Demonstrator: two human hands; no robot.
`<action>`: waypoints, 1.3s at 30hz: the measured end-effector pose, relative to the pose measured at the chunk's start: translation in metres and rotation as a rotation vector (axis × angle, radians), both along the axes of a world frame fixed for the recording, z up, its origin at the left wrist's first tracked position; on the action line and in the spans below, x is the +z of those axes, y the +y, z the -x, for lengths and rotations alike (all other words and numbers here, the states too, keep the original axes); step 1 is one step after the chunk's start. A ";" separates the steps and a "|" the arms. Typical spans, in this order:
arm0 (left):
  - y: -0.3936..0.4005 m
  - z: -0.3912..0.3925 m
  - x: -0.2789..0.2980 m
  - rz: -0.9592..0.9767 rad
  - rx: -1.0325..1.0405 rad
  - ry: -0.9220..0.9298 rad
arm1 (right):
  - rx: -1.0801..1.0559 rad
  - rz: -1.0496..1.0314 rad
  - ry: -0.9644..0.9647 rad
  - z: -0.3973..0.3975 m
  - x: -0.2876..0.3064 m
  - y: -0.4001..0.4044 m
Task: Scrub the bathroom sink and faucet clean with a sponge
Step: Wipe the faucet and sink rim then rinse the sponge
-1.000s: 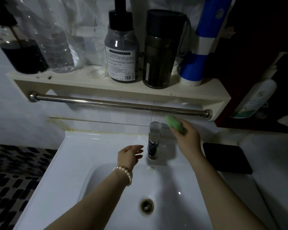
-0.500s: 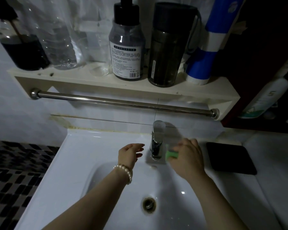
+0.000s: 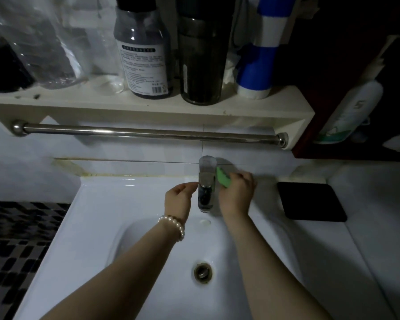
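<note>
right hand [image 3: 234, 195] grips sponge [image 3: 223, 179] against faucet [image 3: 206, 183] | left hand [image 3: 179, 197] loosely curled, empty | faucet underway; sink [image 3: 97, 218] below hands probably left

left hand [image 3: 177, 199]: fingers loosely curled, holding nothing | right hand [image 3: 236, 195]: fingers curled, gripping

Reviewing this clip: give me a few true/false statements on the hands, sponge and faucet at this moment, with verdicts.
1. The right hand holds the green sponge against the faucet. True.
2. The left hand holds a second sponge. False: it holds nothing, its fingers lie loosely curled beside the faucet.
3. A pearl bracelet is on the left wrist. True.
4. The black pad lies in the basin. False: it lies on the counter right of the sink.
</note>
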State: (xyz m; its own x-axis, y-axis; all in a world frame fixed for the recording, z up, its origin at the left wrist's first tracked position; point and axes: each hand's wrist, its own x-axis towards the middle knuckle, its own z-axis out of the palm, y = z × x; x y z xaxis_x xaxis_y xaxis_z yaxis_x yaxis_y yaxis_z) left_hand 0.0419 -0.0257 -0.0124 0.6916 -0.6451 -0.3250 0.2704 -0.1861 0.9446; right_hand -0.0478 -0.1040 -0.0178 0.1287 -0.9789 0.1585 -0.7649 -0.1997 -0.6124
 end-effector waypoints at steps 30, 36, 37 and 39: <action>0.001 -0.027 -0.017 -0.013 -0.197 0.085 | 0.189 0.011 -0.337 -0.014 -0.015 0.039; -0.015 -0.023 -0.021 0.019 -0.103 0.160 | 0.305 -0.089 -0.494 0.010 -0.017 0.031; -0.019 -0.024 -0.022 0.000 -0.069 0.143 | 0.259 -0.127 -0.546 0.009 -0.015 0.028; -0.027 -0.026 -0.022 -0.018 -0.016 0.117 | 0.219 -0.208 -0.619 0.004 -0.015 0.021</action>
